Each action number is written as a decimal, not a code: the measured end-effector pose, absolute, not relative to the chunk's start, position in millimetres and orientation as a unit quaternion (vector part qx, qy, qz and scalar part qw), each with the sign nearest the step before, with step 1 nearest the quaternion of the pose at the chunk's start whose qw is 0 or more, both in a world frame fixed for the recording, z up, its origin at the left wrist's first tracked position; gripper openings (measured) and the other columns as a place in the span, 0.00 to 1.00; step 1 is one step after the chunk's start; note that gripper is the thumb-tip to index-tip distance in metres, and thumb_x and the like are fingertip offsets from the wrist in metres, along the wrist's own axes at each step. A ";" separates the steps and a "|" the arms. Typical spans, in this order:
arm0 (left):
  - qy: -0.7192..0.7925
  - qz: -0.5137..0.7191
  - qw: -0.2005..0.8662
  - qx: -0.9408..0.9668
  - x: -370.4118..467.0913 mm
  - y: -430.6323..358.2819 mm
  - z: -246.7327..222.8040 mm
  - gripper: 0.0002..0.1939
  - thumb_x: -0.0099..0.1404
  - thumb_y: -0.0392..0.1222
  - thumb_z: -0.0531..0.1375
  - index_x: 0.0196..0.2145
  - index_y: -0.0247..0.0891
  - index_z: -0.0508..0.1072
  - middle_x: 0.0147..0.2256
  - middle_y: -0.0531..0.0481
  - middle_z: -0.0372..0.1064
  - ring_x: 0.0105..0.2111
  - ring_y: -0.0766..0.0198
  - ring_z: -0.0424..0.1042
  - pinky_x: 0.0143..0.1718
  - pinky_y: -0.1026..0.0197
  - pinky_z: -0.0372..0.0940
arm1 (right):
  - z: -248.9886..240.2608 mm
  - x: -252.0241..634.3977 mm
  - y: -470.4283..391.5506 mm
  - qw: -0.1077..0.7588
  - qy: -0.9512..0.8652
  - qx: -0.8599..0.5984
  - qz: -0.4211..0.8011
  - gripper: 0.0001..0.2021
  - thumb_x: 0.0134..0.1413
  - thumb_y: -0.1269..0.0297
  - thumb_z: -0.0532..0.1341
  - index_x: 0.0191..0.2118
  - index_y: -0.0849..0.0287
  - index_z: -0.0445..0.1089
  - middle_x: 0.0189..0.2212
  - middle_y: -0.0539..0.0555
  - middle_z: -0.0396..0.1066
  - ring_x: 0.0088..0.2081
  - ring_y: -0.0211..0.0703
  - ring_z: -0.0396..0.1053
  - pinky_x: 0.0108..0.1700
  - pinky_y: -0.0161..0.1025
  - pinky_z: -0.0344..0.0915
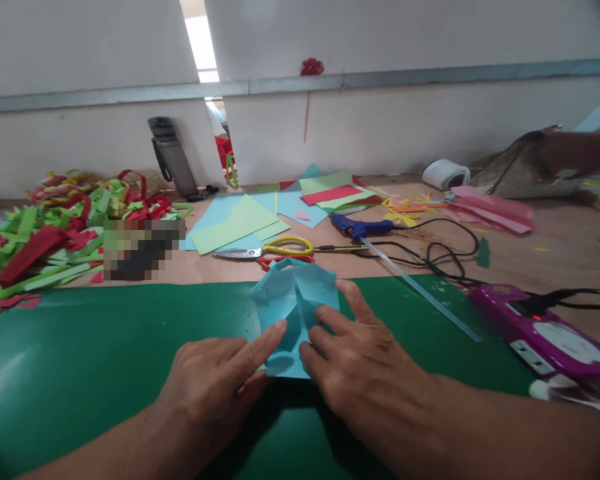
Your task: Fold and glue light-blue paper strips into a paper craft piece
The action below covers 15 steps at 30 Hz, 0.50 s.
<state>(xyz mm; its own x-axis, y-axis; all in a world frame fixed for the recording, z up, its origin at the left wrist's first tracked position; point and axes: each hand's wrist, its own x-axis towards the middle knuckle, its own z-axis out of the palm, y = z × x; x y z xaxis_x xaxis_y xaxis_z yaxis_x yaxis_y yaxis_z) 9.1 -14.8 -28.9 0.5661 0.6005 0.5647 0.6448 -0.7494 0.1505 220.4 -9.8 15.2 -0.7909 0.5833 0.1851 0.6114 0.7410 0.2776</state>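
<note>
Green mat (105,360) on worktop (205,270); folded blue paper (275,300) centre, scissors (287,247) at twelve o'clock. Left fingers (270,339) pinch near edge; right fingers (334,321) part-spread on it, grip unclear. Uneven pressure could crease folds.

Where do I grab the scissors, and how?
Try the yellow handle loop of the scissors, coming down from above with your right hand. The blades point left, away from that loop. It's wide and uncovered, while the red loop is partly hidden behind the folded blue paper.
</note>
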 end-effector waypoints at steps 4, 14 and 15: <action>-0.365 -0.291 0.012 -0.885 12.3 -12.5 -26.7 0.21 0.62 0.33 0.54 0.53 0.42 0.61 0.21 0.57 0.63 0.18 0.71 0.60 0.20 0.69 0.53 | 17.7 214.7 -10.4 0.045 -0.948 -0.278 -0.150 0.06 0.43 0.75 0.58 0.30 0.60 0.70 0.28 0.55 0.68 0.31 0.47 0.62 0.43 0.51 0.56; -0.381 -0.270 -0.054 -0.883 14.0 -11.1 -29.9 0.24 0.61 0.31 0.54 0.54 0.45 0.59 0.23 0.57 0.63 0.20 0.70 0.59 0.21 0.68 0.52 | 33.6 195.4 -14.4 0.066 -0.959 -0.236 -0.141 0.04 0.40 0.74 0.59 0.27 0.62 0.70 0.24 0.58 0.68 0.26 0.45 0.63 0.26 0.41 0.56; -0.385 -0.262 -0.058 -0.883 13.5 -11.2 -28.6 0.24 0.61 0.31 0.54 0.54 0.46 0.60 0.23 0.57 0.62 0.20 0.70 0.59 0.21 0.68 0.51 | 34.3 194.3 -14.3 0.066 -0.960 -0.245 -0.121 0.06 0.40 0.76 0.59 0.28 0.62 0.70 0.25 0.57 0.69 0.26 0.44 0.63 0.25 0.40 0.56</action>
